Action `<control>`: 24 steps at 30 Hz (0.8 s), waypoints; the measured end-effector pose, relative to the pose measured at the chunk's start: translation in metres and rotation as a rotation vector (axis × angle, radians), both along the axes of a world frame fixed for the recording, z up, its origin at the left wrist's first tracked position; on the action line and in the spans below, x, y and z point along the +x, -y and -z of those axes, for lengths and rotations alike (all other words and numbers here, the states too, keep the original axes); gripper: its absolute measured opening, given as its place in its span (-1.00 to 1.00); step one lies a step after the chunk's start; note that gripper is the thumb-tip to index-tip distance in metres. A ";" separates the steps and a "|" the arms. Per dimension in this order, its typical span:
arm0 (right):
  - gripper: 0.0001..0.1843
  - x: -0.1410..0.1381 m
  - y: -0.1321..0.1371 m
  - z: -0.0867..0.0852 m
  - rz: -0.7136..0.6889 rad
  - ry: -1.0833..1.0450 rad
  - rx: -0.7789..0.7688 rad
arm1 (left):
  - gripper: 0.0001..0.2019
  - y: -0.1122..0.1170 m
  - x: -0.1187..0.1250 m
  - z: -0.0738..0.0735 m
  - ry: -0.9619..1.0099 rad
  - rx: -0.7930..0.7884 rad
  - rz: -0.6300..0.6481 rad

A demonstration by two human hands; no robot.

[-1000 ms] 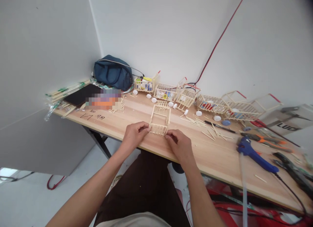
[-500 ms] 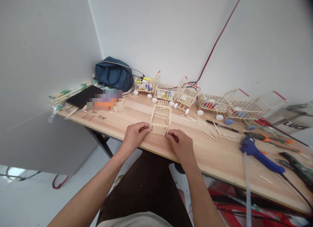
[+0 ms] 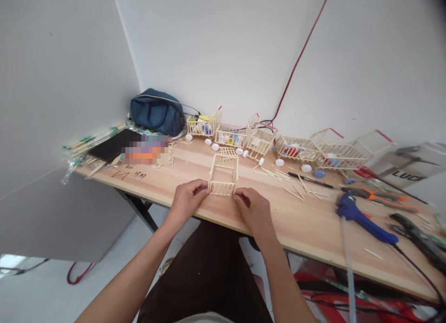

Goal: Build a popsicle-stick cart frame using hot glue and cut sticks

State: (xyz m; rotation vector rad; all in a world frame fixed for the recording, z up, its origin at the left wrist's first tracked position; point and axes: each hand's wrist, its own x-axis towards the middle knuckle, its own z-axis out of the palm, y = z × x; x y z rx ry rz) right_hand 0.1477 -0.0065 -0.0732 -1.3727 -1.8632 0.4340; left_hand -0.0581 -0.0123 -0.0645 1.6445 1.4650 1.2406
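Note:
Near the table's front edge is a small frame of pale wooden sticks (image 3: 223, 188), with a slatted panel at its near end. My left hand (image 3: 188, 200) pinches its near left corner between thumb and fingers. At the near right corner, the bent fingers of my right hand (image 3: 253, 209) close on the frame. Just behind it lies a loose slatted stick panel (image 3: 228, 152). Finished-looking miniature stick carts with white wheels and red-tipped handles, such as this cart (image 3: 230, 135), stand in a row at the back.
Loose sticks (image 3: 275, 174) and a black pen (image 3: 310, 180) lie right of the frame. Farther right are a blue glue gun (image 3: 365, 218), orange-handled pliers (image 3: 379, 197) and a black tool (image 3: 418, 237). At the back left sit a blue bag (image 3: 156, 112) and a black tablet-like slab (image 3: 114, 144).
The view has shifted slightly, so the table's contents appear a little lower and farther left. Both hands keep their hold on the near corners of the stick frame.

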 end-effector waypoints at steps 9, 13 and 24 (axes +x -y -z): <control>-0.86 -0.002 -0.001 -0.001 -0.023 -0.029 0.000 | -0.81 -0.001 -0.001 -0.002 -0.014 0.001 0.012; -0.87 -0.002 0.000 -0.003 -0.021 -0.015 -0.007 | -0.80 -0.001 -0.001 -0.001 -0.023 -0.016 0.006; -0.86 -0.004 0.001 -0.005 -0.014 -0.012 0.002 | -0.83 -0.002 -0.002 -0.002 -0.045 0.014 0.006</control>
